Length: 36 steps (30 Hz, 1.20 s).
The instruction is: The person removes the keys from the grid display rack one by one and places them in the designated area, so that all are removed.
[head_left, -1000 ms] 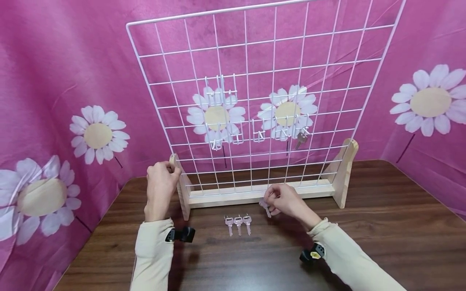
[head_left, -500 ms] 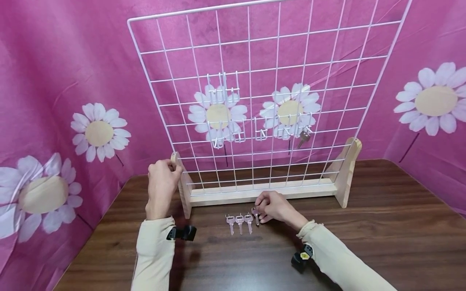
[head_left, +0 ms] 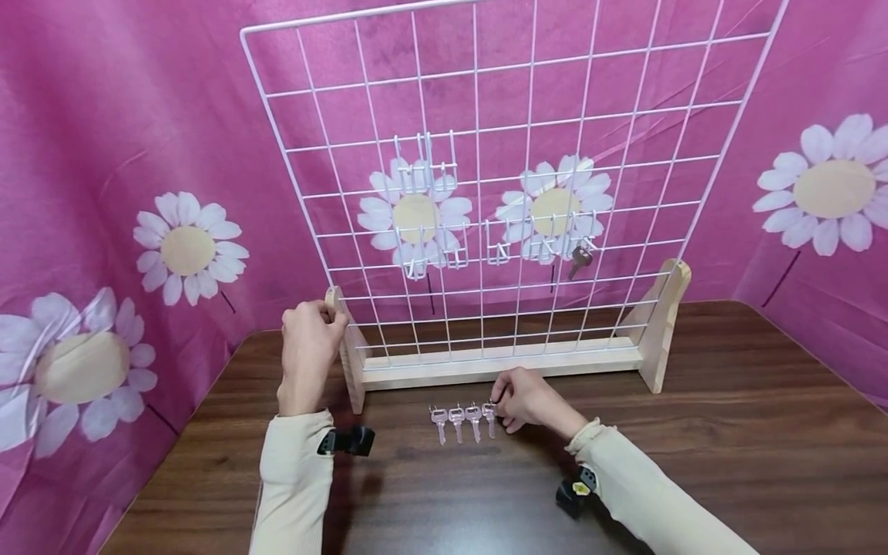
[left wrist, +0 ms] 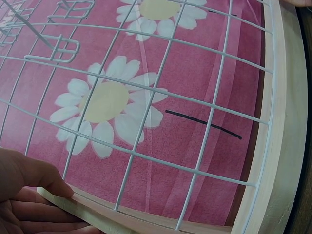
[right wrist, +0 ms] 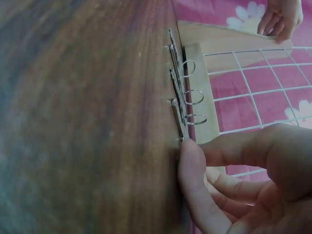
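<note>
My left hand point(head_left: 310, 351) grips the top of the left wooden upright point(head_left: 347, 347) of the grid stand; in the left wrist view, the thumb and fingers point(left wrist: 36, 180) lie on either side of that wood. Low over the table, my right hand point(head_left: 529, 399) pinches a key point(head_left: 489, 420) by its ring end, at the right end of a row. Beside it lie the other keys point(head_left: 455, 425), blades toward me. In the right wrist view their rings point(right wrist: 197, 119) stand up from the table, while the thumb and finger hide the pinched key.
A white wire grid point(head_left: 479, 181) stands upright in the wooden base point(head_left: 499, 366). Several white hooks point(head_left: 497, 253) hang on it, and one carries a darker key point(head_left: 580, 262). A pink flowered cloth point(head_left: 187, 92) hangs behind the brown table point(head_left: 409, 493).
My right hand has carried its key leftward and down to the right end of the row. The left hand stays on the upright. The head view has shifted slightly.
</note>
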Available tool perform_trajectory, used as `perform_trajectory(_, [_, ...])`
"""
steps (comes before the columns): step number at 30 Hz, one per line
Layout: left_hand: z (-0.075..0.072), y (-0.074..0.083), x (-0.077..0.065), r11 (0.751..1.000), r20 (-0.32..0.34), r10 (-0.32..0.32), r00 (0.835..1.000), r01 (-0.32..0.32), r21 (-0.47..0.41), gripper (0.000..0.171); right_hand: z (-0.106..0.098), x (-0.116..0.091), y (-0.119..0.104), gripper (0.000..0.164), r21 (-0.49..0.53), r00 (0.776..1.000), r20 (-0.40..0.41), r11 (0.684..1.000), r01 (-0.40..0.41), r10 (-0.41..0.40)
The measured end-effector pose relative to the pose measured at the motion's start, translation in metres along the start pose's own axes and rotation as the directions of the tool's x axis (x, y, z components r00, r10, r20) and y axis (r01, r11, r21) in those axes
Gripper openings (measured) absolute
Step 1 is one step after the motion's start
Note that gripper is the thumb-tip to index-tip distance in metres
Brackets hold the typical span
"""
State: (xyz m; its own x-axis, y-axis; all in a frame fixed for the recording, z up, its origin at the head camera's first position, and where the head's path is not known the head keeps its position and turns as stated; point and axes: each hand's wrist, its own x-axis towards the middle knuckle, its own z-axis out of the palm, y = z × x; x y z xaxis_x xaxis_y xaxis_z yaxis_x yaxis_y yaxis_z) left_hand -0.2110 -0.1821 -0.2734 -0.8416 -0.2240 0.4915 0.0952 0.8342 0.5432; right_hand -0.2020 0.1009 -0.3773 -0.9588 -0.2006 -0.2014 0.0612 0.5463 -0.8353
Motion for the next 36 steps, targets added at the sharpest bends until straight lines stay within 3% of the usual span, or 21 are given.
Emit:
perform_trajectory(9, [0.0,0.0,0.0,1.0,-0.004,0.005,1.0,-0.005,0.004,0.014,0.002,-0.002,-0.002,0.014,-0.084,1.0,-0.013,0.996,0.015,-0.016])
perform_trajectory(22, [-0.001,-0.001,0.0,1.0,0.013,-0.016,1.0,0.016,0.001,0.015,0.001,-0.002,-0.003,0.018,-0.121,1.0,-0.005,0.993,0.011,-0.012])
perform_trajectory(25, [-0.002,-0.002,0.0,1.0,0.006,-0.018,1.0,0.018,0.006,0.015,-0.011,-0.003,-0.009,0.017,-0.125,1.0,0.002,0.992,0.03,-0.03])
perform_trajectory(28, [-0.002,-0.003,-0.001,1.0,0.003,-0.02,1.0,0.02,0.007,0.015,-0.04,-0.008,-0.022,0.015,-0.114,0.994,-0.046,0.989,0.097,-0.103])
perform_trajectory(31, [-0.002,-0.002,-0.001,1.0,0.01,-0.014,1.0,0.014,0.004,0.015,-0.076,-0.02,-0.036,0.018,-0.138,0.958,-0.179,0.97,0.203,-0.225])
perform_trajectory(34, [-0.001,-0.002,-0.001,1.0,0.008,-0.009,1.0,0.009,0.004,0.015,-0.105,-0.033,-0.047,0.022,-0.209,0.873,-0.353,0.938,0.276,-0.336])
perform_trajectory(36, [-0.001,-0.002,-0.002,1.0,0.006,-0.013,1.0,0.013,0.005,0.015,-0.117,-0.039,-0.052,0.024,-0.212,0.812,-0.454,0.93,0.3,-0.366])
